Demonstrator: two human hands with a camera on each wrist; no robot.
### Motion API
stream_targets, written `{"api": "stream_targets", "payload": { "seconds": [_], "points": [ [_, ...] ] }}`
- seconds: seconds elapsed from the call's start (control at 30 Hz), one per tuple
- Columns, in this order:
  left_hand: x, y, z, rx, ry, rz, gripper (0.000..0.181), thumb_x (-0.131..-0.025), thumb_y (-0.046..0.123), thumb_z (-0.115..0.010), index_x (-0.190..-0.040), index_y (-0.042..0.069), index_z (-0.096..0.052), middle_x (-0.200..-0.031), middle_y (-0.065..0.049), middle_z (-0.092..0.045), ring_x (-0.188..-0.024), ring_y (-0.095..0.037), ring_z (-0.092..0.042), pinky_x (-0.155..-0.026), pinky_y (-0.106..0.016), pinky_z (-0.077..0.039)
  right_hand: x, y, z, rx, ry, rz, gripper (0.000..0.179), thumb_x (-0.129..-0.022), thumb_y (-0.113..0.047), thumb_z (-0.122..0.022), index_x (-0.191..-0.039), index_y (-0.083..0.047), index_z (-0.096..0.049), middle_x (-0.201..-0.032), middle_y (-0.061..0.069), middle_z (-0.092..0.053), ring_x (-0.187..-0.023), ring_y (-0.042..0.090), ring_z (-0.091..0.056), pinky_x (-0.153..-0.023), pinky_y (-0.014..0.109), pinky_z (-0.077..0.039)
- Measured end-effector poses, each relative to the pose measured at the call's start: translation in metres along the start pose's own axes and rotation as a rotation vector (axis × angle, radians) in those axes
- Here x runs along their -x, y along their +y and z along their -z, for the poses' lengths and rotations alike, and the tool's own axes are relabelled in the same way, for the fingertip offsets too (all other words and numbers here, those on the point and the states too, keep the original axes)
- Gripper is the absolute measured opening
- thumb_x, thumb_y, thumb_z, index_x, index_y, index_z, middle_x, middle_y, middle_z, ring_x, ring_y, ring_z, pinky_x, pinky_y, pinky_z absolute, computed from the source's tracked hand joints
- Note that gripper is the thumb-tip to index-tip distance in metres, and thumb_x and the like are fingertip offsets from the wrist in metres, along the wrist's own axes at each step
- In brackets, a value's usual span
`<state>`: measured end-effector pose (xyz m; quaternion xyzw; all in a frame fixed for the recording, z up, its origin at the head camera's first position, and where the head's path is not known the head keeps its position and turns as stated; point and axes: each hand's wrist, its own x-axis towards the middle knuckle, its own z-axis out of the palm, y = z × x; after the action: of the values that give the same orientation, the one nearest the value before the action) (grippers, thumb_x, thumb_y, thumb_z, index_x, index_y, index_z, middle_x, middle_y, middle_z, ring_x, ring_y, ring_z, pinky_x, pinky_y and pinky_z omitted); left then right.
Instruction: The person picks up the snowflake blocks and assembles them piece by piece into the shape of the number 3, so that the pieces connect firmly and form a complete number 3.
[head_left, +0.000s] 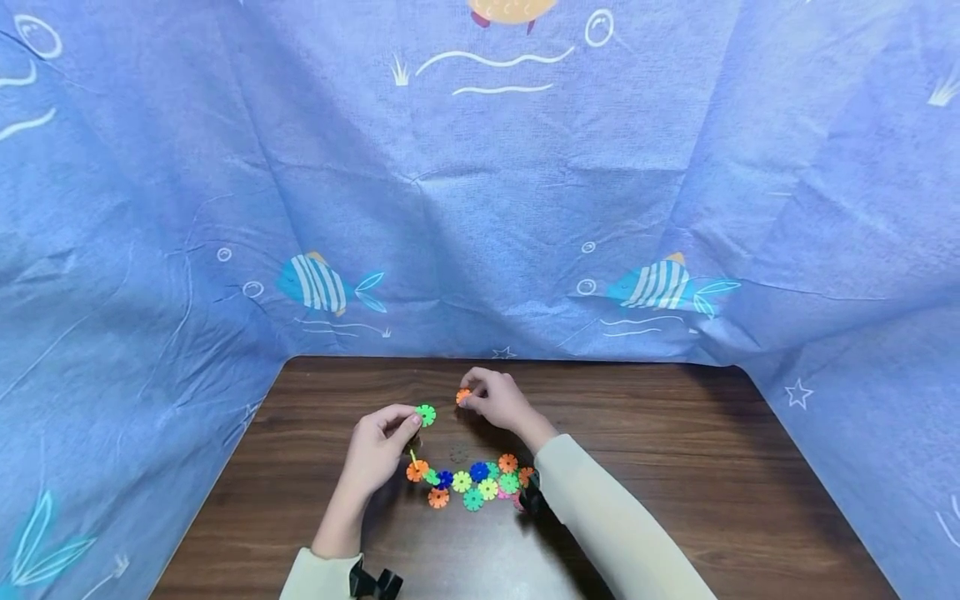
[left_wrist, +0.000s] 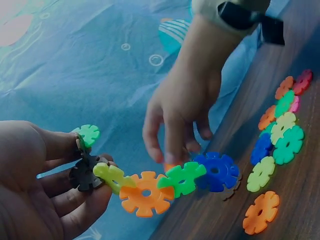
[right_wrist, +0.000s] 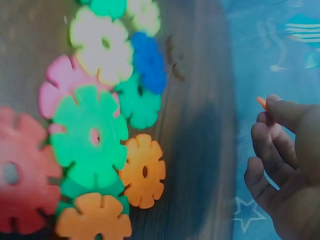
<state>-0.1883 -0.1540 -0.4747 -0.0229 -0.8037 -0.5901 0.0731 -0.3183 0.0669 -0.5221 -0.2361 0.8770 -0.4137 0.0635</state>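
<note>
Sleeved hands (head_left: pixel 377 446) (head_left: pixel 501 402) hold flower-shaped plastic discs (head_left: pixel 431 412) (head_left: pixel 462 394) above a woodgrain table (head_left: pixel 690 467).

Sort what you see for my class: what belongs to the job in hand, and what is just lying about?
Job in hand, it seems:
disc chain, held by the left hand
orange disc, pinched by the right hand
other discs, probably spares

Just there:
blue cloth, a backdrop
table, a surface
black wrist gear
</note>
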Motion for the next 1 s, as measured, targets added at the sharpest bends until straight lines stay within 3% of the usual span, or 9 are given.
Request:
{"api": "stream_targets", "payload": {
  "seconds": [0.1, 0.23, 0.33, 0.43, 0.5, 0.73, 0.9, 1.0],
  "points": [
    [0.001, -0.001, -0.003, 0.030, -0.004, 0.005, 0.015, -0.099, 0.008, -0.068, -0.109, 0.001, -0.076, -0.089, -0.012, -0.075, -0.071, -0.012, -0.068, -0.064, -0.032, -0.059, 0.015, -0.002, 0.008, -0.141, 0.043, 0.021, 0.025, -0.095, -0.022, -0.076, -0.118, -0.012, -0.073, -0.089, -0.001, -0.076, -0.079, 0.028, -0.072, -0.063, 0.031, -0.057],
    [0.003, -0.002, -0.009, 0.045, -0.010, -0.005, 0.013, -0.099, 0.008, -0.069, -0.108, 0.002, -0.076, -0.088, -0.010, -0.075, -0.070, -0.010, -0.067, -0.064, -0.030, -0.058, 0.039, -0.005, 0.016, -0.305, 0.128, 0.030, 0.029, -0.091, -0.016, -0.080, -0.117, -0.006, -0.075, -0.091, 0.006, -0.077, -0.075, 0.038, -0.069, -0.058, 0.031, -0.055],
    [0.005, -0.001, -0.017, 0.059, -0.021, -0.014, 0.013, -0.098, 0.009, -0.069, -0.106, 0.002, -0.076, -0.087, -0.010, -0.074, -0.070, -0.011, -0.068, -0.063, -0.031, -0.058, 0.057, -0.007, 0.019, -0.403, 0.167, 0.025, 0.030, -0.089, -0.010, -0.080, -0.117, -0.002, -0.075, -0.094, 0.012, -0.076, -0.073, 0.029, -0.068, -0.058, 0.030, -0.055],
    [0.006, 0.001, -0.024, 0.084, -0.037, -0.015, 0.012, -0.098, 0.008, -0.070, -0.106, 0.002, -0.076, -0.089, -0.014, -0.075, -0.072, -0.012, -0.070, -0.064, -0.030, -0.059, 0.073, -0.011, 0.020, -0.438, 0.193, 0.033, 0.033, -0.088, -0.008, -0.080, -0.119, -0.001, -0.074, -0.097, 0.014, -0.076, -0.078, 0.014, -0.068, -0.066, 0.026, -0.057],
    [0.005, 0.002, -0.028, 0.094, -0.044, -0.010, 0.011, -0.098, 0.007, -0.070, -0.105, 0.003, -0.076, -0.091, -0.016, -0.075, -0.072, -0.012, -0.071, -0.063, -0.030, -0.059, 0.082, -0.015, 0.021, -0.466, 0.213, 0.039, 0.035, -0.087, -0.008, -0.081, -0.121, 0.000, -0.073, -0.099, 0.016, -0.075, -0.082, 0.010, -0.068, -0.071, 0.024, -0.057],
    [0.007, 0.004, -0.032, 0.053, -0.059, -0.046, 0.010, -0.098, 0.013, -0.071, -0.101, 0.007, -0.078, -0.086, -0.016, -0.074, -0.061, -0.010, -0.060, -0.056, -0.025, -0.052, 0.098, -0.027, 0.018, -0.582, 0.252, 0.036, 0.035, -0.087, -0.007, -0.081, -0.120, 0.001, -0.073, -0.099, 0.020, -0.073, -0.082, 0.008, -0.069, -0.071, 0.022, -0.056],
    [0.007, 0.006, -0.033, 0.020, -0.098, -0.094, 0.012, -0.100, 0.019, -0.069, -0.105, 0.013, -0.079, -0.086, -0.012, -0.073, -0.068, -0.022, -0.062, -0.061, -0.025, -0.052, 0.100, -0.033, 0.015, -0.580, 0.215, 0.070, 0.032, -0.089, -0.008, -0.079, -0.119, 0.001, -0.073, -0.096, 0.022, -0.074, -0.078, 0.013, -0.071, -0.063, 0.025, -0.056],
    [0.008, 0.007, -0.032, 0.002, -0.104, -0.088, 0.012, -0.100, 0.019, -0.068, -0.105, 0.016, -0.079, -0.085, -0.008, -0.073, -0.070, -0.027, -0.063, -0.061, -0.026, -0.052, 0.100, -0.035, 0.012, -0.582, 0.198, 0.068, 0.031, -0.090, -0.008, -0.078, -0.119, 0.002, -0.072, -0.098, 0.022, -0.075, -0.081, 0.012, -0.072, -0.067, 0.025, -0.058]
  ]
}}
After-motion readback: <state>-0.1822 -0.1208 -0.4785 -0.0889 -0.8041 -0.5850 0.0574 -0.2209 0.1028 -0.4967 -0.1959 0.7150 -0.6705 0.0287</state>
